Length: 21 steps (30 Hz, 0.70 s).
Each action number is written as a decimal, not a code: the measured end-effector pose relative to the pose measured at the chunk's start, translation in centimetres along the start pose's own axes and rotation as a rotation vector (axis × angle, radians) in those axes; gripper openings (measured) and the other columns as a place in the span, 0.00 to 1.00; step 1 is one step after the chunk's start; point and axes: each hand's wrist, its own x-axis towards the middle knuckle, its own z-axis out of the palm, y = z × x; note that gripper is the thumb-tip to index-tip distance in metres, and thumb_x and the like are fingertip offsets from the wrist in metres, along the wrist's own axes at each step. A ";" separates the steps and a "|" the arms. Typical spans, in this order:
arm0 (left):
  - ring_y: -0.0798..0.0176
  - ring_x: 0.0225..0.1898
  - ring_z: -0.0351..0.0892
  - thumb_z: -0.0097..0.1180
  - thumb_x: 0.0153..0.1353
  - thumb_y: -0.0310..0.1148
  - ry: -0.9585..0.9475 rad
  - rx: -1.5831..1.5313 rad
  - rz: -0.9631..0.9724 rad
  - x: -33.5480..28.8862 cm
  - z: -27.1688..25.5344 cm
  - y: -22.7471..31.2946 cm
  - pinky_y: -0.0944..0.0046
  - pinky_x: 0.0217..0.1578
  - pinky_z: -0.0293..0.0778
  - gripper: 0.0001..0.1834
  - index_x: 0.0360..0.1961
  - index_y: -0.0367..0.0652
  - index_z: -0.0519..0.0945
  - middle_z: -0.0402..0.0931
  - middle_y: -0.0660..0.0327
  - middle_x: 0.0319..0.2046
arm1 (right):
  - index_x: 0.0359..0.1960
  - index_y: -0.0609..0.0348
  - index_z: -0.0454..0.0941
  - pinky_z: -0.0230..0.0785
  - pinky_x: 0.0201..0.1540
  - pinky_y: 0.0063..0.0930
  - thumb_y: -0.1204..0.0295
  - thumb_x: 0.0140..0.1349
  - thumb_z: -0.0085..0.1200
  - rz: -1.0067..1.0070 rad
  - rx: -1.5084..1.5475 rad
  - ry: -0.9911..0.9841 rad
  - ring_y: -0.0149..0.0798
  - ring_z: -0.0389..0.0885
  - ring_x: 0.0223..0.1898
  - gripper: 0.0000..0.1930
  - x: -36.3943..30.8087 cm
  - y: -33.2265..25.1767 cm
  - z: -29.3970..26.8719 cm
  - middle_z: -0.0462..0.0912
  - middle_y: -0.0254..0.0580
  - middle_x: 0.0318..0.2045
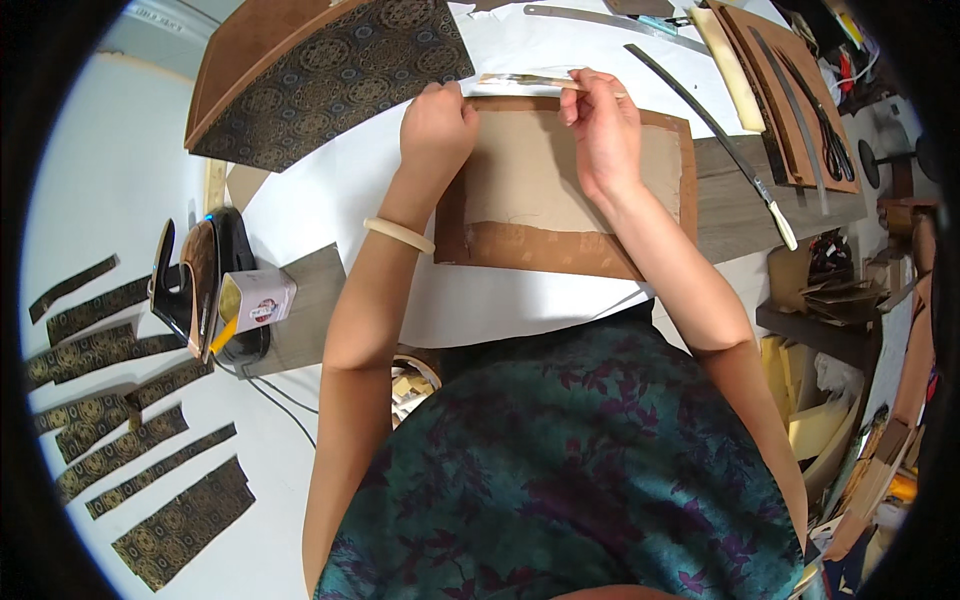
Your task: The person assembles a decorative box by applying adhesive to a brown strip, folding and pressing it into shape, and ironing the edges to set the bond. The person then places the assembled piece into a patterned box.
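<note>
A brown board [560,246] faced with beige cloth [530,180] lies flat in front of me on white sheeting. My left hand [440,125], with a pale bangle [399,236] on the wrist, is closed at the board's far left corner; its fingertips are hidden, so what it grips cannot be made out. Above the far edge, the thumb and fingers of my right hand [605,125] pinch a slim brush-like tool [535,80]. The tool's shiny end reaches left toward my left hand, and a pale tip sticks out on the right. Its exact kind is unclear.
A dark patterned panel [340,90] leans at the back left. Several patterned fabric strips [130,440] lie at left, near a white cup [262,299]. A long blade with a white handle [720,145] and black scissors [832,145] lie at right.
</note>
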 end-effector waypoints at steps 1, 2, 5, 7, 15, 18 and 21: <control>0.41 0.31 0.79 0.60 0.57 0.29 -0.005 0.030 0.023 0.0 0.2 -0.2 0.47 0.35 0.75 0.09 0.27 0.33 0.76 0.77 0.46 0.27 | 0.40 0.61 0.75 0.64 0.33 0.22 0.72 0.71 0.50 -0.004 -0.001 0.004 0.27 0.70 0.26 0.06 0.0 0.2 0.0 0.78 0.36 0.25; 0.41 0.31 0.79 0.60 0.57 0.29 -0.010 0.060 0.045 0.1 0.4 -0.4 0.46 0.36 0.75 0.09 0.27 0.33 0.76 0.77 0.45 0.28 | 0.40 0.61 0.75 0.64 0.32 0.21 0.72 0.71 0.50 -0.024 -0.021 0.006 0.26 0.70 0.26 0.05 0.0 0.3 0.0 0.78 0.36 0.25; 0.40 0.33 0.80 0.59 0.58 0.28 -0.051 0.069 0.061 -0.1 -0.4 0.4 0.46 0.37 0.76 0.08 0.29 0.33 0.77 0.78 0.44 0.29 | 0.40 0.61 0.75 0.64 0.33 0.21 0.72 0.71 0.51 -0.074 -0.063 0.022 0.26 0.69 0.27 0.05 0.4 0.6 -0.2 0.78 0.36 0.26; 0.39 0.34 0.80 0.59 0.59 0.27 -0.076 0.080 0.076 -0.1 -0.6 0.6 0.45 0.38 0.76 0.07 0.30 0.33 0.77 0.78 0.43 0.30 | 0.41 0.62 0.75 0.65 0.34 0.22 0.71 0.72 0.50 -0.092 -0.073 0.034 0.27 0.69 0.28 0.06 0.7 1.2 -0.7 0.78 0.36 0.27; 0.38 0.38 0.82 0.57 0.58 0.26 -0.164 0.209 0.164 0.2 -0.4 0.7 0.47 0.42 0.80 0.08 0.32 0.30 0.78 0.79 0.41 0.35 | 0.39 0.60 0.73 0.64 0.30 0.19 0.73 0.71 0.50 -0.118 -0.043 0.069 0.24 0.70 0.26 0.04 1.1 1.8 -1.3 0.79 0.34 0.26; 0.38 0.37 0.81 0.55 0.60 0.25 -0.101 0.082 0.179 -0.1 -0.2 -1.0 0.47 0.41 0.78 0.07 0.31 0.29 0.76 0.78 0.39 0.33 | 0.40 0.60 0.74 0.64 0.32 0.20 0.72 0.71 0.51 -0.099 -0.051 0.072 0.25 0.69 0.27 0.04 0.9 1.8 -1.1 0.78 0.35 0.26; 0.37 0.36 0.80 0.54 0.61 0.25 -0.125 -0.092 -0.028 0.0 -0.9 -1.0 0.47 0.39 0.76 0.06 0.31 0.30 0.75 0.78 0.40 0.31 | 0.39 0.59 0.75 0.64 0.33 0.21 0.72 0.71 0.52 -0.087 -0.048 0.071 0.26 0.69 0.27 0.05 0.9 1.9 -1.1 0.78 0.34 0.27</control>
